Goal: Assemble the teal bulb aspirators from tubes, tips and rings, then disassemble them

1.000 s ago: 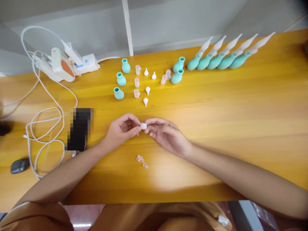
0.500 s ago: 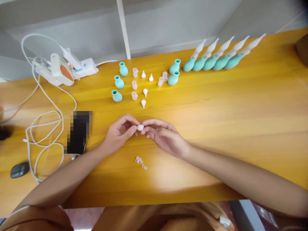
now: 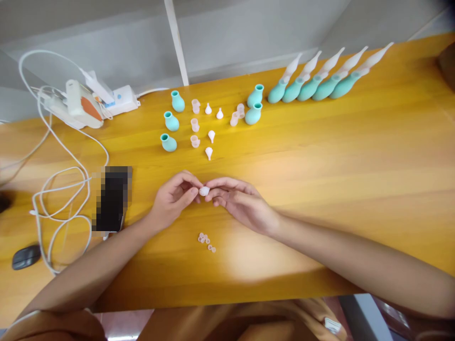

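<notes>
Both hands meet over the middle of the table around a small white plastic piece [image 3: 204,191]. My left hand [image 3: 175,199] pinches it from the left between thumb and fingers. From the right, the fingertips of my right hand [image 3: 241,201] close on the same piece. Below the hands lies a cluster of tiny translucent pink rings [image 3: 204,238]. Beyond them stand similar small white fan-shaped pieces [image 3: 209,153], translucent pink collars [image 3: 195,141] in a column, and turquoise rubber bulbs [image 3: 168,142] with open necks.
At the back right, several turquoise bulbs with white tapered tips [image 3: 309,87] lean in a row. Two more open bulbs [image 3: 253,114] sit beside pink collars. Leftward are a dark phone [image 3: 113,201], white cables [image 3: 53,220], a power strip [image 3: 124,100] and a black mouse [image 3: 26,257].
The whole view has shifted slightly, so the table items appear a little further left. Both hands keep hold of the white piece, which looks slightly turned.
</notes>
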{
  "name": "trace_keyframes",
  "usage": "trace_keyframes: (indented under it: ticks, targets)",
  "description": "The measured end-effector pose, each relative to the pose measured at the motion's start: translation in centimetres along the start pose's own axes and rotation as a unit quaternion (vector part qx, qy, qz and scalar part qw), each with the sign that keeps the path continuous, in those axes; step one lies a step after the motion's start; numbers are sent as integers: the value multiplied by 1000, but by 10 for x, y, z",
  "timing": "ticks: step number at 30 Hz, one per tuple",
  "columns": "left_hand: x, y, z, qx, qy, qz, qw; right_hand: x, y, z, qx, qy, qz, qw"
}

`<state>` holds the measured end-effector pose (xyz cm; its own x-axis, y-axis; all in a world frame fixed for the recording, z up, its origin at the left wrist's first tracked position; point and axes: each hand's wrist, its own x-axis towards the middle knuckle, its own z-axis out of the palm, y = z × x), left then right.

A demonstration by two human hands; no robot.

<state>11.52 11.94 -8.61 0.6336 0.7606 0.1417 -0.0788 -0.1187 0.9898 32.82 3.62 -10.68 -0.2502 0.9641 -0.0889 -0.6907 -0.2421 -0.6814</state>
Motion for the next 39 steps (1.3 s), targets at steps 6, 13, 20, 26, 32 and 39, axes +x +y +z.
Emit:
trace_keyframes:
  ticks: [6, 13, 20, 26, 32, 39]
  targets:
    - [0, 1, 2, -7, 0, -18, 1000, 0, 1, 1, 5, 2, 0, 1000]
    - [-2, -2, -1, 12, -12, 1, 1000, 0, 1, 1, 2, 4, -3, 1000]
    - [-6, -8, 2, 140, 4, 27, 990, 1, -2, 0, -6, -8, -4, 1000]
    - [-5, -5, 0, 163, 10, 33, 986, 1, -4, -2, -56, -26, 9, 998]
    - [-4, -7, -1, 161, 25, 41, 986, 3, -7, -4, -130, -49, 11, 990]
    - [3, 0, -2, 367, 2, 89, 926, 22, -40, -35, -513, 74, -190, 834]
